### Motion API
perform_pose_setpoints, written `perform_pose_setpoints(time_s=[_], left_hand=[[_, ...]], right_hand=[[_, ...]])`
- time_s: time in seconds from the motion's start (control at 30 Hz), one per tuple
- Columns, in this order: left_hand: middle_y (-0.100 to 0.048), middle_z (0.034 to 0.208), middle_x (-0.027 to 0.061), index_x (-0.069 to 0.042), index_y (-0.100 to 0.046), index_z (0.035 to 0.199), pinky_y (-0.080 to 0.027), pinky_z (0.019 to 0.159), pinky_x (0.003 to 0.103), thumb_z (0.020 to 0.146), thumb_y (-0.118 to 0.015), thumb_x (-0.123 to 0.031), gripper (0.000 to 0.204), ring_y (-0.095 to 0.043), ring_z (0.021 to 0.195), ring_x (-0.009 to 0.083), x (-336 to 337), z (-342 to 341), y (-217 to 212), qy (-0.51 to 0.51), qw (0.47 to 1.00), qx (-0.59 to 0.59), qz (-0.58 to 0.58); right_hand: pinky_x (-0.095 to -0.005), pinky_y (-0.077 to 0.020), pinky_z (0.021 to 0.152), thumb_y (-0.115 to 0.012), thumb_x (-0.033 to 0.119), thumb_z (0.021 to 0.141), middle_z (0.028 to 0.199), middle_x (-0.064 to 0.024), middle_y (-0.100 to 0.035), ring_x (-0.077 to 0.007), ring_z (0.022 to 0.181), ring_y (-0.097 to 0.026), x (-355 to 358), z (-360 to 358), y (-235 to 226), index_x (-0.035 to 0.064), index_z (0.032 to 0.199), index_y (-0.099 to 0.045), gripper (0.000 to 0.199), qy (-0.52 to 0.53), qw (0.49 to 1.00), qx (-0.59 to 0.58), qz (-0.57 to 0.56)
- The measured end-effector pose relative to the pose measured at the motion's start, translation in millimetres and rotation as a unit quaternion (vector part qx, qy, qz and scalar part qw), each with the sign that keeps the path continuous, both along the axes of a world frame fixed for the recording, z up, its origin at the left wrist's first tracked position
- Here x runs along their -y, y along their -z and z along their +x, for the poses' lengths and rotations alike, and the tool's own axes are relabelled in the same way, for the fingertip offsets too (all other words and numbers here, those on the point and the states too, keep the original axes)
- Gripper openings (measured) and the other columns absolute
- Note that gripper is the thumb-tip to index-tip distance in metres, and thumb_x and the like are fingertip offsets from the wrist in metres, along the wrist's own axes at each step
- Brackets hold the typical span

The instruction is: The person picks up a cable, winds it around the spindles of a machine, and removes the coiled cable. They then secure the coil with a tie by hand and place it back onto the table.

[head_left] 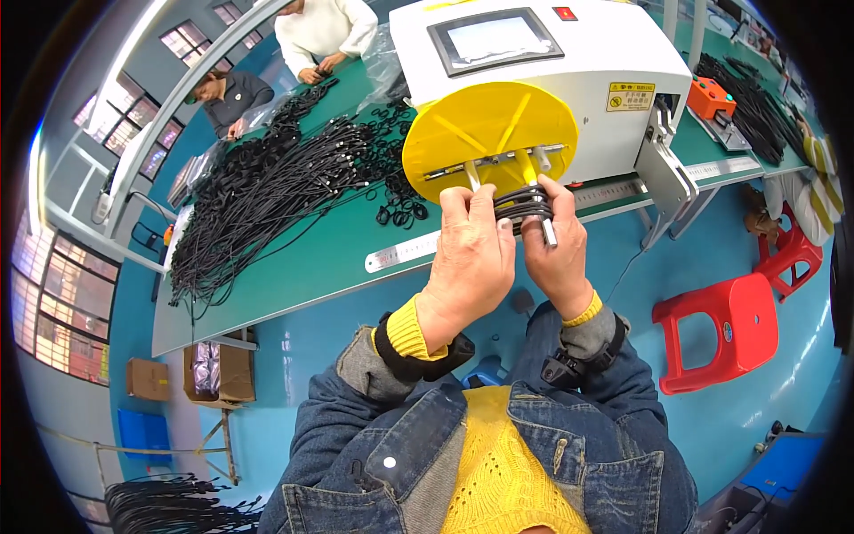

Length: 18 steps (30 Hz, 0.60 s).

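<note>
The coil of black cable [523, 206] is at the lower edge of the yellow disc [480, 111], in front of it, and seems to loop around a peg [550, 233] standing out from it. The right hand [560, 249] has its grip pinching the coil between thumb and fingers; the left hand [467, 258] bunches its fingertips at the coil's other end, though whether they pinch cable I cannot tell. If the right grip loosened, the turns could spring apart or slide off the peg. An uneven pull could snag a loop on the other peg [472, 174]. Should the disc turn with fingers so near, they could be caught against the pegs. Cable dropped left of the disc could tangle with the cable pile [258, 191] on the bench [240, 307].
</note>
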<state>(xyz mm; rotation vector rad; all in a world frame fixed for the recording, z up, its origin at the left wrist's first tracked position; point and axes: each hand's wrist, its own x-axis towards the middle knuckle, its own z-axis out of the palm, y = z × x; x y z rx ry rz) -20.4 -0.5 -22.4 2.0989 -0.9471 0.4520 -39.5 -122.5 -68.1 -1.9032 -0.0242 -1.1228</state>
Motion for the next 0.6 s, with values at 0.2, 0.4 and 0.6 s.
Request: perform_pose_setpoints(time_s=[0.2, 0.4, 0.6], left_hand=[[-0.051, 0.089, 0.0241, 0.007, -0.045, 0.106, -0.044, 0.072, 0.042, 0.086, -0.051, -0.012, 0.028, -0.052, 0.082, 0.0401, 2.6, -1.6, -6.4, -0.027, 0.998, 0.006, 0.060], [-0.053, 0.071, 0.0213, 0.002, -0.043, 0.092, -0.046, 0.057, 0.046, 0.086, -0.053, -0.020, 0.024, -0.055, 0.063, 0.0401, -0.6, -8.9, 0.6, -0.017, 0.995, 0.042, 0.089], [-0.056, 0.072, 0.0191, 0.001, -0.045, 0.092, -0.046, 0.056, 0.043, 0.085, -0.055, -0.024, 0.027, -0.057, 0.065, 0.0381, -26.8, -58.3, 22.1, -0.023, 0.992, 0.057, 0.111]], right_hand=[[-0.0371, -0.0492, 0.063, -0.056, 0.003, 0.077, 0.085, -0.0191, -0.061, -0.0348, 0.073, -0.061, 5.5, 0.9, -0.8, -0.0002, 0.108, -0.046, 0.033, 0.009, 1.000, 0.020, -0.012], [-0.0362, -0.0490, 0.059, -0.058, 0.003, 0.076, 0.078, -0.0173, -0.061, -0.0333, 0.067, -0.061, -2.9, -17.2, -2.0, 0.0000, 0.101, -0.048, 0.027, 0.012, 1.000, -0.005, 0.028], [-0.0374, -0.0481, 0.056, -0.059, 0.003, 0.075, 0.071, -0.0171, -0.059, -0.0336, 0.065, -0.060, -14.2, -62.1, 7.4, 0.0004, 0.096, -0.048, 0.024, 0.035, 0.998, -0.034, -0.036]])
